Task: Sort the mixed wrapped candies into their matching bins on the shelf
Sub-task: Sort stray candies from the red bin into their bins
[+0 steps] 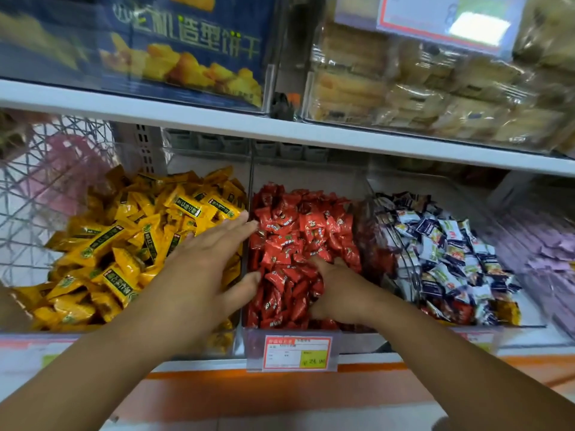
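Three clear bins sit side by side on the lower shelf. The left one holds yellow wrapped candies, the middle one red wrapped candies, the right one mixed blue-and-white candies. My left hand hovers with straight, spread fingers over the divider between the yellow and red bins, its thumb over the red pile. My right hand is dug into the red candies with fingers curled down among them; whether it holds any I cannot tell.
A price tag hangs on the front of the red bin. The white shelf board above carries a blue biscuit box and bagged pastries. A wire basket stands at the left; purple packets lie at the far right.
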